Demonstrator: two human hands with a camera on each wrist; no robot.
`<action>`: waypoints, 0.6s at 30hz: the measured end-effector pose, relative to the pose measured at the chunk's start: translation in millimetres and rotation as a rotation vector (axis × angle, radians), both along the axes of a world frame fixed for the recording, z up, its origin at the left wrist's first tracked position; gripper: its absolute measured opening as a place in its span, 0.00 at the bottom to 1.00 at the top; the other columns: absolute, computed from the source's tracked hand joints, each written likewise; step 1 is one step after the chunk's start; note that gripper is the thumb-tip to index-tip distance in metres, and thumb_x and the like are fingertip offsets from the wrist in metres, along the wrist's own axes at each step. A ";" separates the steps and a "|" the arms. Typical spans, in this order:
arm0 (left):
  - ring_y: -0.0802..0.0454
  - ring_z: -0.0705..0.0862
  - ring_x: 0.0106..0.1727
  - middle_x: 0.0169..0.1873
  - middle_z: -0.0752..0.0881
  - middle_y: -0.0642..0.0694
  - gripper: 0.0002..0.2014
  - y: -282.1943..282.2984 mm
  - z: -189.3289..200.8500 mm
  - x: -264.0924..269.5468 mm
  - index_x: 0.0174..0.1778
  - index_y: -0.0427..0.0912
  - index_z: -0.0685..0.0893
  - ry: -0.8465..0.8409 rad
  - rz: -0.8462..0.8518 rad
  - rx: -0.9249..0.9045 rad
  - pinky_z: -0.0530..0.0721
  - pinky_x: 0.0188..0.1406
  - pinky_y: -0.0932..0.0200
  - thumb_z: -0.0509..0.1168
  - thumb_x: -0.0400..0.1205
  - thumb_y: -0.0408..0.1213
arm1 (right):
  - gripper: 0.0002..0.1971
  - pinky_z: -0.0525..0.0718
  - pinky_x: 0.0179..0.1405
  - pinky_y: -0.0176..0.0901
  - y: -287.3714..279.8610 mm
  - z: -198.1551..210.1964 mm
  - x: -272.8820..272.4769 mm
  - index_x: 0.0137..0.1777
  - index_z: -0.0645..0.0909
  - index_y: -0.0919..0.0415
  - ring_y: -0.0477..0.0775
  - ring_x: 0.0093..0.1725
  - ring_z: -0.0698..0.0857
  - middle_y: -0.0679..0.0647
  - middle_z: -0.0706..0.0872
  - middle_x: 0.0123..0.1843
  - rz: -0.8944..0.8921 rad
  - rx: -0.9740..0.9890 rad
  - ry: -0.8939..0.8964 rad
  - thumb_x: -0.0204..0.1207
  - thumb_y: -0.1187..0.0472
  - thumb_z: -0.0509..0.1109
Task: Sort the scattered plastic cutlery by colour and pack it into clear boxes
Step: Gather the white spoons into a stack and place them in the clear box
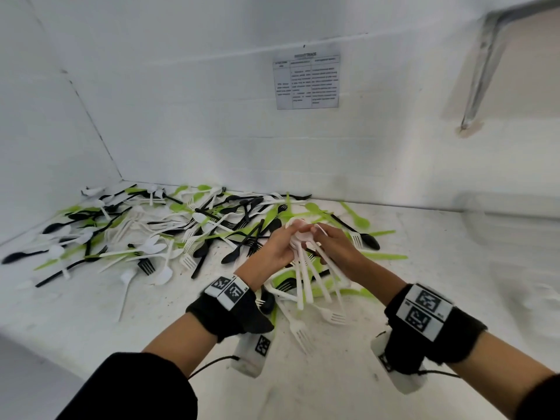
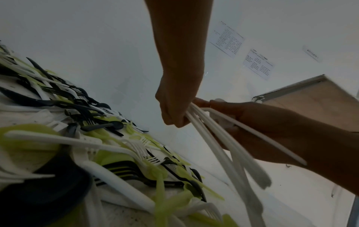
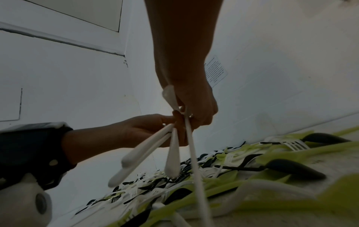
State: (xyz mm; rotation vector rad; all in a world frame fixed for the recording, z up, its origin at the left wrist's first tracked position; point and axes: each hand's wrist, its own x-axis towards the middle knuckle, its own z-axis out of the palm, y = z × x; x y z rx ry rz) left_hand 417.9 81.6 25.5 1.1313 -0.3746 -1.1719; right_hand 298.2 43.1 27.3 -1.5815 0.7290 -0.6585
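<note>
Gathering white spoons into one fanned bunch above the table, left hand and right hand both gripping it at the bowl ends; leaving most mixed cutlery unsorted, judging nothing boxed yet, no clear box plainly showing

White walls meeting in the far left corner; printed notice taped on the far wall; metal bracket upper right; speckled white counter below.
</note>
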 end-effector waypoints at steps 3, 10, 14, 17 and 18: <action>0.50 0.86 0.32 0.42 0.82 0.38 0.08 -1.2 -3.6 1.5 0.49 0.36 0.76 0.011 0.035 0.009 0.83 0.25 0.61 0.53 0.88 0.32 | 0.15 0.77 0.30 0.30 -5.0 -1.2 2.1 0.46 0.85 0.63 0.47 0.39 0.80 0.52 0.84 0.42 -0.117 0.005 -0.067 0.83 0.66 0.55; 0.50 0.85 0.23 0.40 0.79 0.39 0.09 -2.0 -2.2 0.7 0.45 0.36 0.76 -0.027 0.042 -0.034 0.86 0.24 0.61 0.53 0.86 0.26 | 0.13 0.78 0.34 0.42 -19.1 17.6 -7.5 0.48 0.81 0.60 0.49 0.35 0.78 0.54 0.80 0.40 -0.135 0.078 -0.039 0.77 0.71 0.55; 0.52 0.83 0.26 0.41 0.79 0.39 0.08 -3.1 -1.3 -3.2 0.48 0.38 0.77 -0.075 0.009 -0.046 0.83 0.22 0.65 0.54 0.87 0.35 | 0.11 0.82 0.27 0.35 -25.2 17.1 -8.6 0.51 0.77 0.62 0.49 0.32 0.82 0.55 0.81 0.35 -0.059 0.013 -0.022 0.73 0.72 0.71; 0.46 0.86 0.43 0.51 0.83 0.36 0.19 -2.3 0.7 -7.6 0.59 0.35 0.75 -0.065 -0.088 -0.086 0.89 0.35 0.56 0.51 0.87 0.48 | 0.13 0.82 0.23 0.32 -20.8 11.1 -6.0 0.42 0.76 0.61 0.47 0.25 0.82 0.54 0.81 0.32 -0.063 -0.024 -0.006 0.66 0.72 0.78; 0.48 0.88 0.42 0.50 0.84 0.37 0.21 -2.0 1.6 -9.7 0.58 0.35 0.75 -0.067 -0.104 -0.087 0.89 0.36 0.56 0.50 0.86 0.50 | 0.14 0.82 0.22 0.31 -19.4 8.6 -4.8 0.41 0.76 0.61 0.45 0.22 0.81 0.54 0.81 0.31 -0.086 -0.037 -0.007 0.65 0.71 0.79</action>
